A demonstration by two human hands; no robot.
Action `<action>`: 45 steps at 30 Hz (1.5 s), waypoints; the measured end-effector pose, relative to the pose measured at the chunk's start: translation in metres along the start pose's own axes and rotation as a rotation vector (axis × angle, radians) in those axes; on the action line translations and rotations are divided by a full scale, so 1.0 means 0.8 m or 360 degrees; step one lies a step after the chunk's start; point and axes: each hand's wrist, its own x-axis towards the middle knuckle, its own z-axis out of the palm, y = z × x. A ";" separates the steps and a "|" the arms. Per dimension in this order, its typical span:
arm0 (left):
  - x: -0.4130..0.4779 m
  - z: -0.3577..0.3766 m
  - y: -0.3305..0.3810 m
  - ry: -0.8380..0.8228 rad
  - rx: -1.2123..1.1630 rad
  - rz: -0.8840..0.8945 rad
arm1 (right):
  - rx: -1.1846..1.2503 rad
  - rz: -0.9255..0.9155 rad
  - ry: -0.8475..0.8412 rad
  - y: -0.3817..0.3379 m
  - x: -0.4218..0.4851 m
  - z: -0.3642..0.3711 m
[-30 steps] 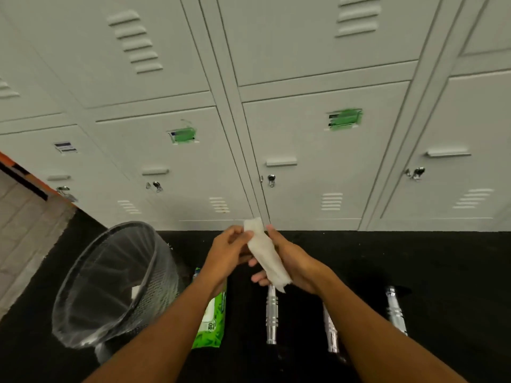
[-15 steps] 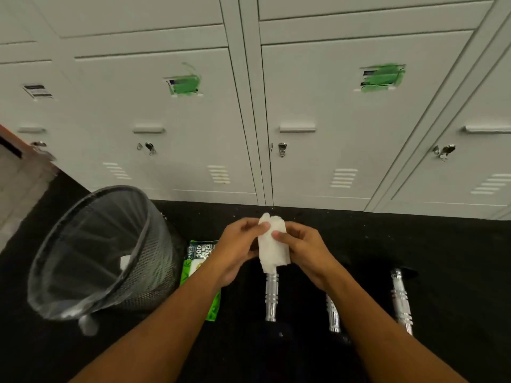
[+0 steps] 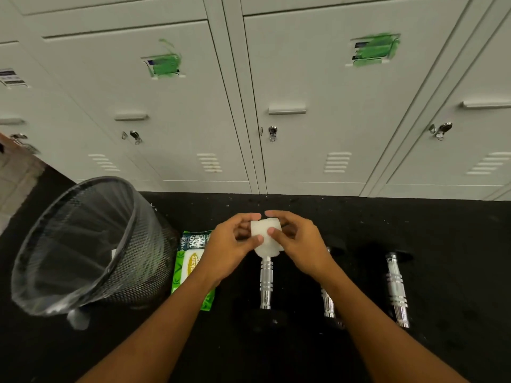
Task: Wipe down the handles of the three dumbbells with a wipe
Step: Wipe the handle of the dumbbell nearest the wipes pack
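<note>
Left hand (image 3: 231, 244) and right hand (image 3: 298, 241) raised together, fingers (image 3: 272, 231) pinching

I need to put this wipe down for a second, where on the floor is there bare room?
Bare black floor lies right of the rightmost dumbbell, and between the lockers and your hands. It is crowded between the bin, the wipes pack and the three dumbbell handles.

Pale grey lockers (image 3: 304, 92) with vents, pull handles and keyed locks fill the far wall. Green tape (image 3: 166, 64) covers two door labels. Black speckled floor (image 3: 442, 230) spreads near; tiled floor (image 3: 13, 175) shows far left.
</note>
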 end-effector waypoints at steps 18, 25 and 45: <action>-0.007 0.020 -0.027 -0.0005 -0.0366 -0.0317 | 0.0340 0.0277 0.0063 0.026 -0.005 0.003; 0.002 0.018 -0.068 0.0041 -0.0308 -0.0436 | 0.0406 0.0477 0.0230 0.059 -0.008 0.024; 0.011 0.068 -0.165 0.0512 0.0409 -0.0071 | 0.0425 0.1138 0.0664 0.169 -0.024 0.081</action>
